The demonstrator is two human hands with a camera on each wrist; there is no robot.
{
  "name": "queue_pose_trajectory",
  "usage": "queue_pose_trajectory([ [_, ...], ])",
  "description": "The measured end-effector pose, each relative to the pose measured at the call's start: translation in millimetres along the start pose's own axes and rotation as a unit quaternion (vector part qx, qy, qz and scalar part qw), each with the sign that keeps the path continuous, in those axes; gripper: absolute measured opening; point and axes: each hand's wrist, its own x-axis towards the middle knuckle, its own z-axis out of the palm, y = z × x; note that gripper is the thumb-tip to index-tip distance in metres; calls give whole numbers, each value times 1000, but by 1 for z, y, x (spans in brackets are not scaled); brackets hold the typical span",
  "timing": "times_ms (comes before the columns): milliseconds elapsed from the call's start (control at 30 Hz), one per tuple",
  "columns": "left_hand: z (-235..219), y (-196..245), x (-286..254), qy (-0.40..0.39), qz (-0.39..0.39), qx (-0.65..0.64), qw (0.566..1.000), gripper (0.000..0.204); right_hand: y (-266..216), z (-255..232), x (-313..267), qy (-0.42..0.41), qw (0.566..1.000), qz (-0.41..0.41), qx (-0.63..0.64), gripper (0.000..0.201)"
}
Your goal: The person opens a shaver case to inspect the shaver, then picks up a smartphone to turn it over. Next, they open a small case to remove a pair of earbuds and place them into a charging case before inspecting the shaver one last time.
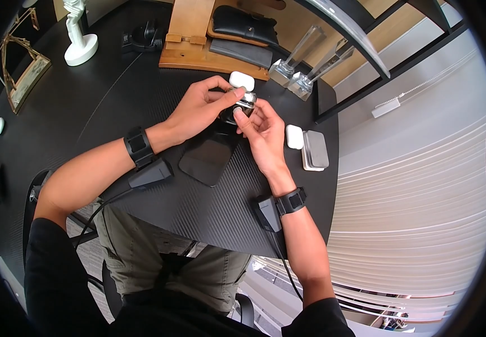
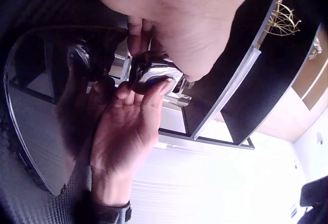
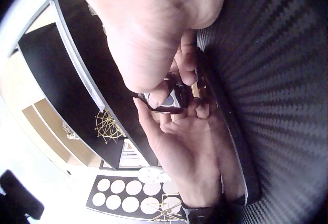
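Observation:
Both hands hold a small glossy black-and-silver device (image 1: 247,101) above the far end of a dark, mirror-like slab (image 1: 206,162) lying on the desk. My left hand (image 1: 197,110) grips it from the left, its thumb across the silver top. From the right, my right hand (image 1: 266,136) holds the near side with its thumb and curled fingers. A small blue spot shows on the silver face of the device (image 2: 156,74) in the left wrist view. Fingers hide much of its body, and I cannot tell exactly what it is. A white rounded case (image 1: 242,81) lies just beyond the hands.
Right of the hands lie another white case (image 1: 294,137) and a stack of flat boxes (image 1: 315,150). A wooden stand (image 1: 189,56), a black pouch (image 1: 244,25) and clear trophies (image 1: 300,84) line the back. A white figurine (image 1: 81,49) stands at the back left.

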Motion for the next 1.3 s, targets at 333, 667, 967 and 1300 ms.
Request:
queue_pose_trajectory([
  [333,-4,-6,2,-16,-6,42,999,21,0,-1,1,1,1000,3,1,28],
  [667,-4,-5,1,-20,-5,34,999,22,2,0,2,1,1000,-6,-11,30],
  [967,-1,-3,0,-9,20,-10,1000,33,2,1,2,4,1000,-3,-5,32],
  [1300,-2,0,0,-8,7,8,1000,35,4,1,2,5,1000,-5,5,32],
])
